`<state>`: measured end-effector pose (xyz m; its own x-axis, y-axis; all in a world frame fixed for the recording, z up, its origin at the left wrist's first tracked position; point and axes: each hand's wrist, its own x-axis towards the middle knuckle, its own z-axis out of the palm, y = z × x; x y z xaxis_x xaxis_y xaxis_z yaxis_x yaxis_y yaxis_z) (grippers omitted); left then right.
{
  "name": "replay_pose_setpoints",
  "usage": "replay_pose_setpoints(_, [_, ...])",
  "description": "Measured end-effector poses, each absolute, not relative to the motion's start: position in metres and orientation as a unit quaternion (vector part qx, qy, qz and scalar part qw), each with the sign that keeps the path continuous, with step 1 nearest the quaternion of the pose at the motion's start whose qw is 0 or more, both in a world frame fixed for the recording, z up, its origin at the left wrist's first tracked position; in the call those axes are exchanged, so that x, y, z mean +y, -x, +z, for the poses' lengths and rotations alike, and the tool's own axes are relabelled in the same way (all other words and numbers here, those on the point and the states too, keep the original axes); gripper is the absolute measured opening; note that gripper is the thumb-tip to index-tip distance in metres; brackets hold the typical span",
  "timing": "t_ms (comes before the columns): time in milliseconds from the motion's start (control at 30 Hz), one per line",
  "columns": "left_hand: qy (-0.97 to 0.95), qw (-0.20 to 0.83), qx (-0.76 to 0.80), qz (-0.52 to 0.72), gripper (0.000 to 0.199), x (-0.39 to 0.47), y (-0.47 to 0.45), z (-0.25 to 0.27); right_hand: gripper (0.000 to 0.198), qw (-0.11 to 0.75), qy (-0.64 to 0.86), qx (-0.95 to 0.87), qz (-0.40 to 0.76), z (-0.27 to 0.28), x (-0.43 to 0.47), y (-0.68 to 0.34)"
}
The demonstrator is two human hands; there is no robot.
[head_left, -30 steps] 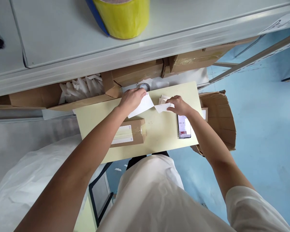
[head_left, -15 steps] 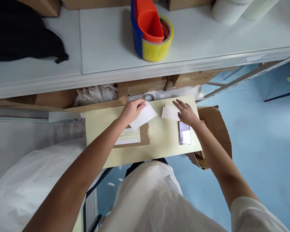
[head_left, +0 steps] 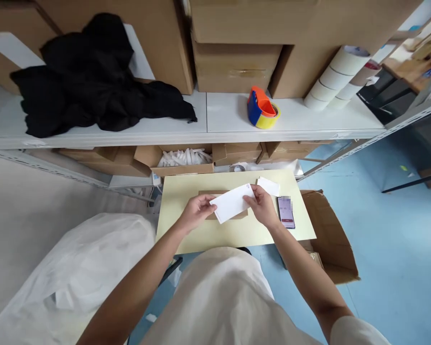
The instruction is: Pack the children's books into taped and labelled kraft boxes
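A white paper card or label sheet [head_left: 232, 203] is stretched between my two hands above a small yellow table [head_left: 190, 239]. My left hand [head_left: 197, 211] pinches its left end, and my right hand [head_left: 262, 203] grips its right end. Under the sheet lies a flat brown cardboard piece [head_left: 242, 215], mostly covered by it. Just beyond my right hand rests a small stack of white paper [head_left: 271, 186]. A phone [head_left: 286, 212] with a lit screen lies to the right of that hand.
Behind the table a shelf [head_left: 222, 120] carries a tape dispenser [head_left: 262, 109], black cloth [head_left: 93, 81], tape rolls [head_left: 334, 79] and cardboard boxes. An open cardboard box [head_left: 332, 239] stands on the floor at right. A large white bag [head_left: 82, 268] is at left.
My right hand has left the paper stack and now holds the sheet's right end. The sheet has moved over the cardboard. The view has tilted up, showing more of the shelf.
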<state>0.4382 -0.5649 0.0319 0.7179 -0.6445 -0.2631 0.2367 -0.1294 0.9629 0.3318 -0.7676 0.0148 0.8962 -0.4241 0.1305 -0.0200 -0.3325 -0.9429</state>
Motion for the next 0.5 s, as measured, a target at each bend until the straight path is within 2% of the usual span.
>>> replay_pose_setpoints(100, [-0.660, 0.686, -0.091, -0.293, 0.026, -0.551, -0.419, 0.022, 0.051, 0.376, 0.873, 0.159, -0.268, 0.030, -0.735, -0.322])
replay_pose_setpoints(200, [-0.640, 0.716, -0.068, -0.272, 0.024, -0.546, -0.403, 0.023, 0.049, 0.257, 0.926, 0.071, -0.268, 0.043, -0.696, -0.315])
replay_pose_setpoints(333, [-0.568, 0.756, -0.051, -0.321, 0.026, -0.536, -0.388, 0.031, 0.041, 0.240, 0.949, 0.000, -0.202, 0.047, -0.659, -0.311])
replay_pose_setpoints(500, [-0.513, 0.778, -0.049, -0.359, 0.028, -0.524, -0.380, 0.036, 0.039, 0.249, 0.944, 0.023, -0.215, 0.044, -0.646, -0.307])
